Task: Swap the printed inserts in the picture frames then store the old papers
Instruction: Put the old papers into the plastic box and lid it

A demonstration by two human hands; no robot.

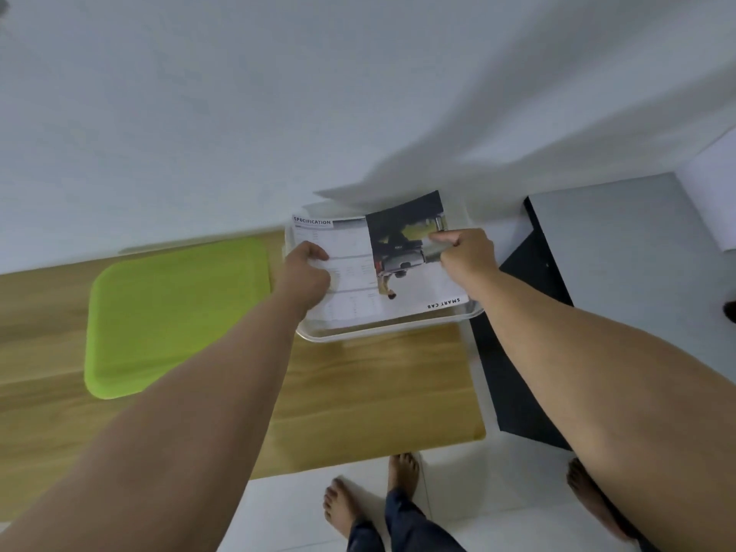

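Head view looks down on a wooden surface [378, 392] set against a white wall. Furthest left on it lies a lime-green tray [175, 312], well apart from anything else. Next comes the left hand [306, 272], fingers curled and pinching the left edge of a printed sheet [350, 280] headed "SPECIFICATION". That sheet sits in or just over a clear, shallow container [382, 332] at the far right corner of the surface; I cannot tell whether the paper touches its bottom. Overlapping the sheet's right half is a photo page [402, 241] showing a vehicle, with "SMART CAB" printed along its near edge. The right hand [466, 253] grips this page's right side between thumb and bent fingers. Beyond the surface's right end stands a dark cabinet [529, 352] with a grey top. Bare feet [370, 500] show on the white floor below.
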